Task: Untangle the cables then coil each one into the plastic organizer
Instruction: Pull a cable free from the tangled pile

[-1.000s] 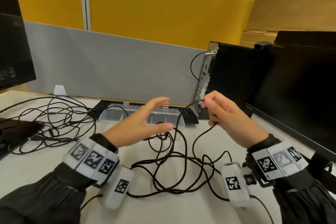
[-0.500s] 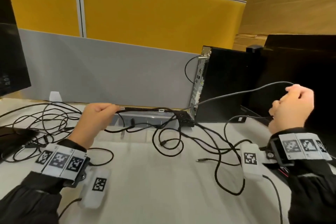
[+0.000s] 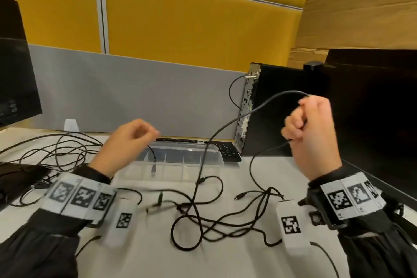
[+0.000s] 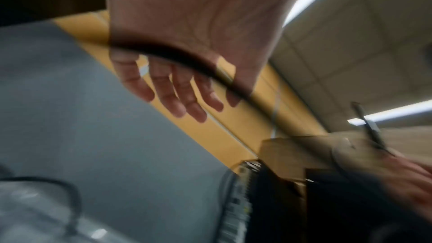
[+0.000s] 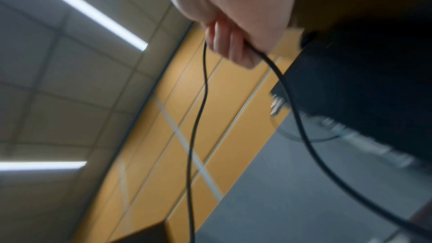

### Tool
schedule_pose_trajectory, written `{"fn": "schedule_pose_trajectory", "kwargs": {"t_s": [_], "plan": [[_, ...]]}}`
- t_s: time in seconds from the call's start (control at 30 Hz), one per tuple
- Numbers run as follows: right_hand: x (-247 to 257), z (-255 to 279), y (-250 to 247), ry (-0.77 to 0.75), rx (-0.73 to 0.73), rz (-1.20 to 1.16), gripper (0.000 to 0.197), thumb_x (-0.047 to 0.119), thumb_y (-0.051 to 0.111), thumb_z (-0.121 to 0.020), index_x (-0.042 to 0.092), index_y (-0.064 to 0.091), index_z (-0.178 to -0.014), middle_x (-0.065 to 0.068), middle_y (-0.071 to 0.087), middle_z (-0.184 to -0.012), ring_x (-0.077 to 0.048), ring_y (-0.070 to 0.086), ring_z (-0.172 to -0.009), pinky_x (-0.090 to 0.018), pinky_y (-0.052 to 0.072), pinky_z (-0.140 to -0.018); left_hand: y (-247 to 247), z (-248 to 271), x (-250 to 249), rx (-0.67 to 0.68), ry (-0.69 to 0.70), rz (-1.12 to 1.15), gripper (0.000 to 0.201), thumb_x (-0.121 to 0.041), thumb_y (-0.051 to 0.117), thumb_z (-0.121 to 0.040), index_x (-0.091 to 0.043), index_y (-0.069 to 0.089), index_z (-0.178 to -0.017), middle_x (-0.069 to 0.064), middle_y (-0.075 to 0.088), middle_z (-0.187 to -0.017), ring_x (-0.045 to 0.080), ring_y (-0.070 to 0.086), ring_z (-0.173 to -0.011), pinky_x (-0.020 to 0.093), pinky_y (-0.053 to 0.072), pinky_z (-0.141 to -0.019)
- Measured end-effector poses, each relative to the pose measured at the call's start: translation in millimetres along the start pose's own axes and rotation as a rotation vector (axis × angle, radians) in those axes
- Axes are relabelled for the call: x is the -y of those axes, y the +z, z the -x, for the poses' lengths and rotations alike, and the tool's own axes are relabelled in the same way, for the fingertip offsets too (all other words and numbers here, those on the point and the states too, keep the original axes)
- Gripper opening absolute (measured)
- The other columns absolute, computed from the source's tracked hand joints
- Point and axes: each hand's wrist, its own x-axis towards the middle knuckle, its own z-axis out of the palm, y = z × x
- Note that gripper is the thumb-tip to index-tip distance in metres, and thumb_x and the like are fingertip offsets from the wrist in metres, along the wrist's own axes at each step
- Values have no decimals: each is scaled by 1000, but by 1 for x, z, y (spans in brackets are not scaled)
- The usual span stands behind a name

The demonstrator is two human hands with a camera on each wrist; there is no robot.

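Black cable (image 3: 228, 124) arcs from our clenched right hand (image 3: 311, 135), raised to lift it out of the tangle (image 3: 203, 216) before the clear plastic organizer (image 3: 216, 153), while our left hand (image 3: 128, 142) seemingly pinches a short connector end (image 3: 153, 170) dangling over a compartment.

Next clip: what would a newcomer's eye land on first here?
The raised right hand at right, gripping a black cable that arcs down to the tangle of cables on the white desk. Behind the tangle sits the clear plastic organizer, beside the left hand.
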Motion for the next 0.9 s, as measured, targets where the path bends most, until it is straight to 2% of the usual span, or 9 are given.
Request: {"fn": "schedule_pose_trajectory", "kwargs": {"t_s": [0.1,0.17,0.27,0.43,0.57,0.63,0.7,0.8,0.9], "plan": [[9,16,39,26,220,-12,20,22,27,-103,18,42,-90,3,41,-57,-11,31,-48,-25,27,-48,28,17,-33,333,174,27,57,-59,62,-72,-35,48,-121,-19,58,-115,-4,55,-105,23,45,-90],[15,17,52,65,266,-81,19,21,26,-103,16,39,-90,2,46,-57,-11,34,-49,-28,27,-50,50,31,-44,649,175,7,69,-59,64,-72,-41,33,-131,-18,55,-122,-2,58,-103,25,48,-92],[23,12,48,66,176,-166,19,19,26,-103,18,38,-88,3,53,-60,-11,39,-52,-24,32,-49,64,39,-35,904,98,68,25,-31,54,-92,-25,51,-116,-3,68,-83,12,65,-71,30,53,-77],[14,-2,23,52,-38,100,10,20,34,-100,17,44,-98,5,63,-66,-8,40,-46,-16,27,-37,53,28,-21,689,11,32,35,-31,33,-101,-13,55,-81,-3,52,-47,12,52,-49,26,46,-59],[-21,25,41,108,516,554,31,37,47,-93,29,46,-123,1,65,-108,-7,48,-50,-14,41,-46,59,30,-37,655,117,25,38,-31,30,-101,-14,54,-77,-5,44,-41,13,50,-46,24,42,-58],[-31,38,48,67,804,733,38,44,43,-91,35,45,-128,10,61,-112,-1,51,-53,-16,46,-55,61,31,-43,627,177,10,38,-33,31,-101,-15,53,-76,-5,43,-41,16,53,-47,25,42,-57],[-36,42,52,-46,916,927,29,43,40,-95,33,54,-119,17,59,-96,2,53,-62,-17,45,-62,60,31,-42,594,212,4,37,-36,34,-100,-14,53,-77,-5,43,-42,15,51,-45,32,45,-58],[-31,36,53,-224,899,1166,26,47,47,-92,25,54,-78,11,49,-69,-1,46,-62,-16,35,-60,57,31,-31,621,272,-4,23,-38,47,-91,-23,60,-81,-4,47,-54,12,49,-50,35,46,-59],[-22,30,49,-121,774,894,37,46,55,-84,14,54,-67,2,44,-59,-3,39,-52,-15,33,-52,54,34,-16,712,303,-56,7,-27,64,-86,-31,62,-81,0,54,-67,13,52,-64,24,42,-63]]}}
